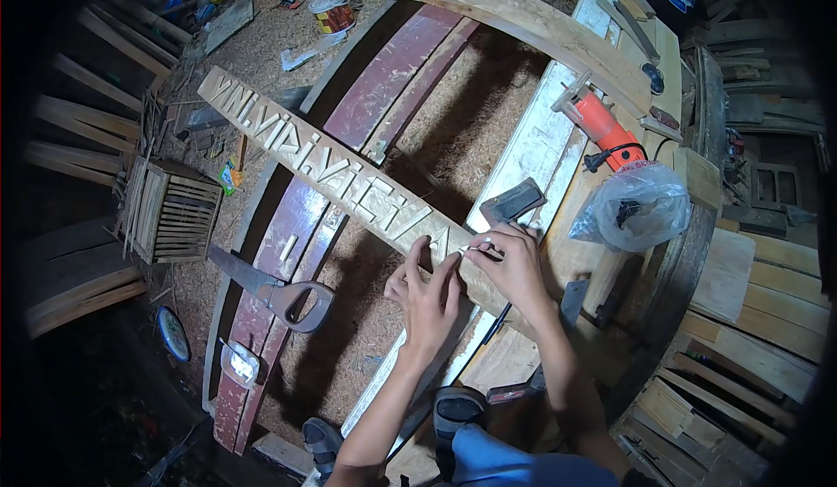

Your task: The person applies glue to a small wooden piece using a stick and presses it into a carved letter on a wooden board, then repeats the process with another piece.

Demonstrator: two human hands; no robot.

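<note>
A long wooden board (349, 186) lies slantwise across the beams, with a row of raised pale strips forming letter shapes along its face. My left hand (427, 295) rests at the board's lower right part, fingers bent and apart, its tips around the last strips. Beside it, my right hand (513, 265) pinches a small pale wooden strip (472, 248) between thumb and fingers, close to the board's surface. Just above my right hand lies a dark rectangular block (513, 200) on the white-streaked plank (532, 151).
Left of my hands, a handsaw (277, 291) lies across the reddish beams, with a small container of white paste (240, 365) below. To the right are an orange power tool (606, 129) and a clear plastic bag (634, 208). A bucket (331, 12) stands on the shavings-covered ground.
</note>
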